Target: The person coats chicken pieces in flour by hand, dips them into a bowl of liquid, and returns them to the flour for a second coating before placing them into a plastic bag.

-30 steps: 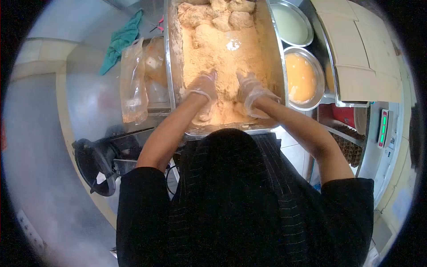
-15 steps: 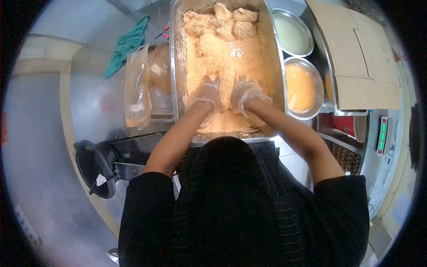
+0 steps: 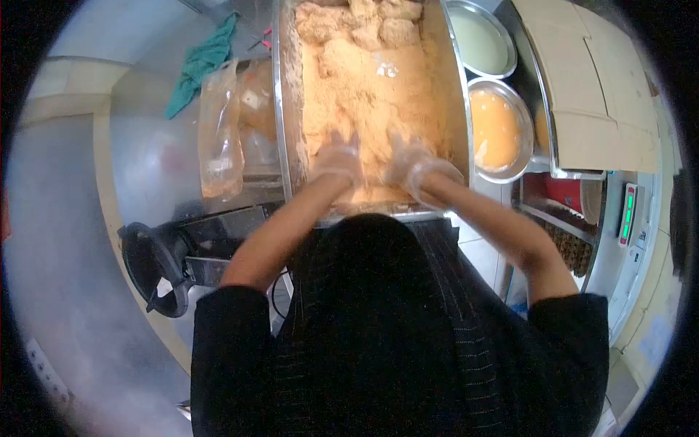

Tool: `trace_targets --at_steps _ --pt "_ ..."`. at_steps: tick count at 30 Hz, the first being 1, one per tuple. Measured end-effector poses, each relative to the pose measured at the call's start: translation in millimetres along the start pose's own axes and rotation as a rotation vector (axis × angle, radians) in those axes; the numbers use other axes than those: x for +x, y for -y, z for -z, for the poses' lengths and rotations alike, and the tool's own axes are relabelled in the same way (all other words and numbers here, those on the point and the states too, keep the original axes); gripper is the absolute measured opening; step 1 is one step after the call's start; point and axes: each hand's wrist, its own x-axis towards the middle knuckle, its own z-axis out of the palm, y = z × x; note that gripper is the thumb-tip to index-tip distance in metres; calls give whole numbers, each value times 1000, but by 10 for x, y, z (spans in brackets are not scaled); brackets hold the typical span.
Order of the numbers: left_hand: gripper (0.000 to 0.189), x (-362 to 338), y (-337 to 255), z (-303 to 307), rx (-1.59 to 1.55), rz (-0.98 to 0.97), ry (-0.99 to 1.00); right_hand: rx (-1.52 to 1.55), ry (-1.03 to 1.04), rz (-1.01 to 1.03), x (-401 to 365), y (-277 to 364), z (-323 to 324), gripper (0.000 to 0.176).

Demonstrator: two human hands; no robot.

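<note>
Both hands are in clear plastic gloves, over a deep metal tray (image 3: 461, 109) of orange-tan breading flour (image 3: 375, 95). My left hand (image 3: 337, 158) is in the near left part of the flour, fingers stretched forward and apart, tips slightly blurred. To its right, my right hand (image 3: 409, 162) touches the flour in the same way, fingers spread. Neither hand shows anything gripped, though flour hides parts of the fingers. Several lumpy coated pieces (image 3: 400, 33), probably chicken, lie at the tray's far end.
Right of the tray stand a bowl of orange liquid (image 3: 496, 131) and a bowl of pale liquid (image 3: 480, 40), beside flattened cardboard (image 3: 582, 95). On the left lie a plastic bag (image 3: 220, 138) and a green cloth (image 3: 202, 65). A scale (image 3: 630, 215) glows green at far right.
Both hands have shifted slightly toward the tray's near end, the right one also a little outward. The view has tilted, so the tray sits higher in the picture.
</note>
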Motion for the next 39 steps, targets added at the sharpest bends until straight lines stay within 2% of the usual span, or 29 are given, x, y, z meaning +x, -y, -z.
trace_targets --at_steps 1,2,3,4,5,7,9,10,11,13,14,15,16,17,19,20,21,22,23,25,26,29,31,33,34,35,36,37,39 --pt "78 194 34 -89 -15 -44 94 156 -122 -267 115 125 -22 54" --pt "79 260 34 -117 -51 -47 -27 156 -124 -272 59 161 355 54" --pt "79 368 55 -155 -47 -54 -32 121 51 -6 -126 140 1059 54" --pt "78 471 91 -214 -126 -40 -39 87 226 262 -253 115 1446 54" --pt "78 522 131 -230 -203 -25 -49 91 219 255 -250 58 1459 54" --pt "78 200 167 234 -268 -50 -7 509 306 116 -257 -107 1468 59" --pt "79 -65 173 693 -337 -72 35 390 275 183 -382 -194 1578 63" --pt "81 -165 176 814 -235 -80 92 278 258 251 -462 -210 1567 68" --pt "83 -217 184 851 -136 -86 148 280 265 256 -532 -243 1509 68" --pt "85 -173 153 601 -88 -61 149 444 -35 33 -668 -280 1402 76" --pt "86 -131 115 442 -37 -41 144 445 -32 33 -687 -163 1355 76" --pt "86 -70 50 324 -38 -41 142 426 14 -93 -660 19 1318 78" --pt "87 12 -38 216 24 -28 25 402 58 -217 -615 138 1307 79" --pt "87 68 -97 116 85 -14 -86 397 63 -214 -565 182 1310 79" --pt "82 189 -90 174 64 3 -53 330 50 -56 -356 157 1301 82" --pt "80 137 -73 353 -81 22 -17 584 156 -71 381 -250 655 74" --pt "77 133 -39 457 -221 39 18 586 155 -77 353 -255 664 74" --pt "64 351 35 229 -158 -1 -107 507 122 -21 315 -252 778 66" --pt "64 342 82 270 -156 -5 -115 425 88 36 279 -265 911 59" --pt "51 274 181 498 -478 128 -161 395 -17 23 105 -275 1154 57" --pt "39 102 179 668 -435 130 -168 368 -106 17 -43 -241 1245 56" --pt "37 -90 283 853 -222 79 -102 290 -369 5 -447 -99 1472 52" --pt "37 205 291 753 -153 45 -24 263 -457 -1 -427 -64 1593 51" --pt "39 272 198 748 -89 9 47 396 172 -123 -28 -174 1799 64" --pt "40 213 120 865 -99 -32 74 205 -55 67 463 -387 1095 75" --pt "42 176 93 933 -109 -71 109 199 -62 72 440 -444 1043 75" --pt "52 213 136 772 -189 -156 88 145 -8 90 309 -427 966 70" --pt "52 213 149 572 -187 -156 85 93 42 103 158 -405 868 64" --pt "60 -220 -33 342 120 -161 25 -14 149 130 -178 -300 710 52"
